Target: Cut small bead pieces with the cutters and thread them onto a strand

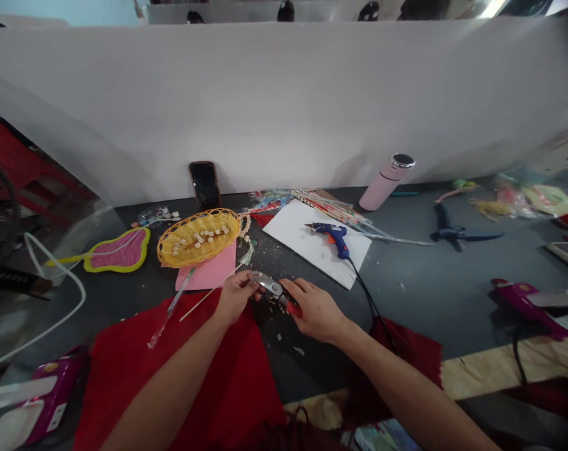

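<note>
My right hand (317, 310) is wrapped round the red handles of metal pruning shears (273, 288), whose blades point left. At the blade tips, my left hand (237, 295) is closed in a pinch on something too small to make out. A thin pale stick (203, 302) runs down and left from beside my left hand. Small bits lie scattered on the dark table under the shears. Beyond my left hand is a yellow woven basket (200, 238) holding several small whitish pieces, partly on a pink sheet (225, 266).
A blue glue gun (333, 237) rests on a white board (302, 241). Behind stand a phone (205, 185) and a pink bottle (384, 185) near a white partition (284, 113). Red cloth (171, 369) covers the front left. Blue pliers (453, 232) lie to the right.
</note>
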`<state>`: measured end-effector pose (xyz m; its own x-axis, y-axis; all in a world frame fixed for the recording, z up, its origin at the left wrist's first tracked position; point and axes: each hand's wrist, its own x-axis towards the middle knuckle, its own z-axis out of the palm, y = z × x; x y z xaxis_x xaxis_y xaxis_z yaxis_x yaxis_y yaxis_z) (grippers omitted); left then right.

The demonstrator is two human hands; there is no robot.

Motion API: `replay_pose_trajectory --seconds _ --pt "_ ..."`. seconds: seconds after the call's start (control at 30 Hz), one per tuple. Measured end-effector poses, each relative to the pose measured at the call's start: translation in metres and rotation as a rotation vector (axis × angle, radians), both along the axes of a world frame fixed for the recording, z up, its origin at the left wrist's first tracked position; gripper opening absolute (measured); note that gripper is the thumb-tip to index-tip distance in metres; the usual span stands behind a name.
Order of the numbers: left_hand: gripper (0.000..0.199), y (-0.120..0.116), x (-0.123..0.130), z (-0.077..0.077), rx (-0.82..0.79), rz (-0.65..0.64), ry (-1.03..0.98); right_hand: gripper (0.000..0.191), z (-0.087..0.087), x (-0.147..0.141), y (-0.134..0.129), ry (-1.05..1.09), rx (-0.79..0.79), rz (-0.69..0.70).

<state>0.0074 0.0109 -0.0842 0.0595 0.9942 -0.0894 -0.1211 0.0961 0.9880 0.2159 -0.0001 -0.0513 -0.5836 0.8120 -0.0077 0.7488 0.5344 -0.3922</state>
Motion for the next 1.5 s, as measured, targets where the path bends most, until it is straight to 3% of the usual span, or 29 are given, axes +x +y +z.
replay_pose_trajectory --seconds 0.17,0.3,0.47,0.8,1.5 --pt "0.017 0.000 0.004 0.006 0.035 0.070 0.016 0.055 -0.004 -0.001 0.002 0.078 0.050 -0.030" --pt "0.017 -0.001 0.005 0.008 0.031 0.101 0.040 0.032 -0.010 0.000 0.004 0.157 0.082 -0.058" --pt "0.012 0.000 0.004 0.007 0.044 0.097 0.058 0.012 -0.014 0.004 0.007 0.102 0.173 0.031" --pt "0.009 0.000 0.003 0.002 0.034 0.103 0.036 0.023 -0.001 0.003 0.005 -0.080 0.207 0.069" --pt "0.012 0.000 0.004 0.002 0.066 0.051 0.023 0.022 -0.004 0.007 0.007 -0.032 0.200 0.083"
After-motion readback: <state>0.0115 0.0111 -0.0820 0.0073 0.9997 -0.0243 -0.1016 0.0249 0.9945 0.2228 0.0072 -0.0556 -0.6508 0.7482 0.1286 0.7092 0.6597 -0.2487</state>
